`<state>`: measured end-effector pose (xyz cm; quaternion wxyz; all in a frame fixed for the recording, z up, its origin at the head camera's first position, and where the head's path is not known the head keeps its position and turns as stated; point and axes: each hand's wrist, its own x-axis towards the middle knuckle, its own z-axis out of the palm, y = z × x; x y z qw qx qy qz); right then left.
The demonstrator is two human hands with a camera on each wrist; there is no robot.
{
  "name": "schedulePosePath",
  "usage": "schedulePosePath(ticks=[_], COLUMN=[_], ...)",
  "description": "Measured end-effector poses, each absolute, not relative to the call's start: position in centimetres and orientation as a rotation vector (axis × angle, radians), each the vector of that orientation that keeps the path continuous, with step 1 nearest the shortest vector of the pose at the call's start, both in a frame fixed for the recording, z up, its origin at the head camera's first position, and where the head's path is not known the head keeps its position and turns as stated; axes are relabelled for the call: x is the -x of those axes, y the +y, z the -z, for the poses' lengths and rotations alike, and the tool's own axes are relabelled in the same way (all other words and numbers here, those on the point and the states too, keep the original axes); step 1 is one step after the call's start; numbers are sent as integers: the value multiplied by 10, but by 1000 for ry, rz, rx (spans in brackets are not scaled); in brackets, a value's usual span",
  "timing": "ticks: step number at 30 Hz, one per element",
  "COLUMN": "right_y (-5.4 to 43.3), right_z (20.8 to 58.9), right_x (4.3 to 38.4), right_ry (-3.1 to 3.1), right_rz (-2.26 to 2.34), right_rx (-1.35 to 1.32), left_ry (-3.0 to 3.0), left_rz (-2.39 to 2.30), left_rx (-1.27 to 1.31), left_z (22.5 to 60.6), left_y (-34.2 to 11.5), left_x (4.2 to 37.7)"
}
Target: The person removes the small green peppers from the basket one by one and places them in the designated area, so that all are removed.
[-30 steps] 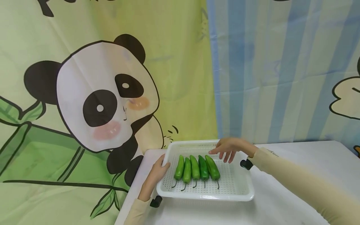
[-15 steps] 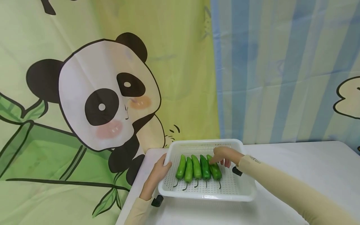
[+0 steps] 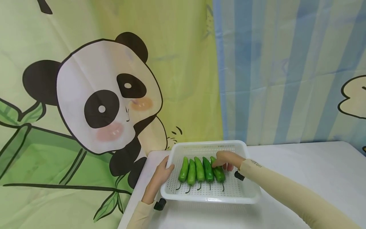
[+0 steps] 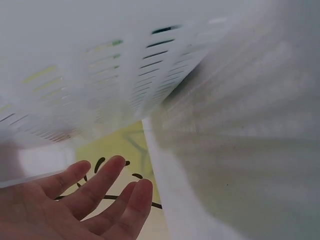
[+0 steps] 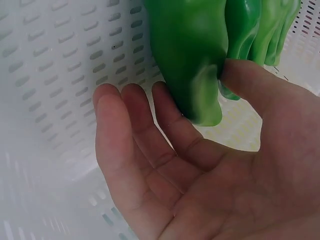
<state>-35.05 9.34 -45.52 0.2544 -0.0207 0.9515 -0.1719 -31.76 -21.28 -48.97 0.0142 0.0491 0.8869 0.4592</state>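
Observation:
A white plastic basket (image 3: 211,200) holds several long green peppers in a row, their stems toward the near side. My right hand (image 3: 227,159) reaches in over the rightmost pepper (image 3: 219,176) and pinches its far, stemless end. In the right wrist view, the thumb (image 5: 245,80) lies along one side of that green pepper (image 5: 187,45), with the fingers (image 5: 172,120) bent at the other side. My left hand (image 3: 163,173) holds the basket's left rim, thumb over it. In the left wrist view, the other fingers (image 4: 112,187) spread below the rim, outside the slotted wall (image 4: 155,55).
The basket stands on a white-covered table (image 3: 300,171), close to its left edge. Behind it hangs a cloth printed with a panda (image 3: 85,73) and blue stripes. The other peppers (image 3: 192,173) lie side by side left of the pinched one.
My right hand has come down from above the basket's back right to the rightmost pepper, thumb and fingers closing about its end. The left hand stays at the rim.

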Motion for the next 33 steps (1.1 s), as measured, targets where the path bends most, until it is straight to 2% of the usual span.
schedulePosePath(ticks=[11,33], right_y=[104,109], right_z=[455,457], right_x=[355,347], right_ry=[2503,2491], right_rz=[655,745], right_rx=[82,48], left_ry=[2772,2756], left_rz=[-1407,-1420], left_rx=[-139,-160], left_z=[489,492], left_y=[-213,-215], left_x=[318,318])
